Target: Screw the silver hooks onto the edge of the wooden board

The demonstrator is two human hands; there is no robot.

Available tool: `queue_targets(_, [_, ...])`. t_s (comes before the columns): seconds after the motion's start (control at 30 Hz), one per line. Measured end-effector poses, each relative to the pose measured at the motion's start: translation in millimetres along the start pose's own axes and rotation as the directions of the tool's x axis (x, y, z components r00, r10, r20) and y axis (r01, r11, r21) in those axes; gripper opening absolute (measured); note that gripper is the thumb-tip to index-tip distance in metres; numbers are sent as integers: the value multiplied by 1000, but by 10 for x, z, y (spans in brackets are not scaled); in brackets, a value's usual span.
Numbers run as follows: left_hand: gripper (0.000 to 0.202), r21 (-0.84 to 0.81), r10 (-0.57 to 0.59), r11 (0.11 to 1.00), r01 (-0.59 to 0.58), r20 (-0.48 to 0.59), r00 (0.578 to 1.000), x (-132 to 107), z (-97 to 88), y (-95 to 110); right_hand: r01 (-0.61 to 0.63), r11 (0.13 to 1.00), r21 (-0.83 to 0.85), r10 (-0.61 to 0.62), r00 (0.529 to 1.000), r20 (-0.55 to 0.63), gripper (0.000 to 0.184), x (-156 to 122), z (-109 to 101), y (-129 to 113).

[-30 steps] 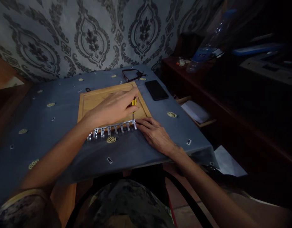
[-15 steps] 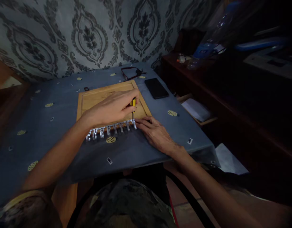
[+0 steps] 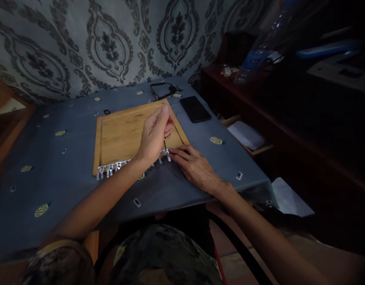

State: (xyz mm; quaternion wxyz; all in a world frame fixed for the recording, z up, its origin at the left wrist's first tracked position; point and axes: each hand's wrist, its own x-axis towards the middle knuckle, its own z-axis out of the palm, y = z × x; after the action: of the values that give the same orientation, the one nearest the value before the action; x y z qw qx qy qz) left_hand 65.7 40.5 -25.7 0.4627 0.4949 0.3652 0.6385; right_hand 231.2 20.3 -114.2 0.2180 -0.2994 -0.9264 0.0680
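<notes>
Left hand (image 3: 156,132) curled round mostly hidden screwdriver (image 3: 165,145), shaft near-upright over rightmost hook (image 3: 167,154) | right hand (image 3: 197,170) flattish, gripping nothing I can see, fingertips beside that hook, nearer | hook row (image 3: 110,168) runs left–right along near edge of wooden board (image 3: 121,132)

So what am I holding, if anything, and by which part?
Your left hand holds a screwdriver by its handle, mostly hidden by the hand. Whether your right hand, at the end of the metal strip, grips anything can't be told.
</notes>
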Motion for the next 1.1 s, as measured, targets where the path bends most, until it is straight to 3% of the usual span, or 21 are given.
queue_targets(0.1, [49, -81, -89, 993, 81, -109, 990, 76, 58, 0, -8, 1000, 13, 8, 1000, 0, 41, -1, 1, 5])
queue_targets(0.2, [54, -104, -139, 986, 128, -109, 984, 142, 88, 22, -8, 1000, 15, 8, 1000, 3, 42, -7, 3, 12])
queue_targets(0.53, [65, -32, -205, 978, 208, 78, 976, 244, 98, 54, 0, 1000, 3, 1, 1000, -3, 40, -2, -31, -1])
queue_targets(0.67, [66, 13, -206, 978, 206, 103, 973, 240, 79, 66, 1, 1000, 5, 0, 1000, -9, 41, -6, -29, -3])
queue_targets(0.9, [53, -84, -147, 986, 143, -44, 988, 118, 60, 103, -4, 1000, 11, 4, 1000, -5, 43, -14, 22, 21])
queue_targets(1.1, [58, -117, -160, 982, 146, -119, 980, 123, 87, 64, -15, 1000, 11, 15, 1000, 15, 39, 6, -13, 5])
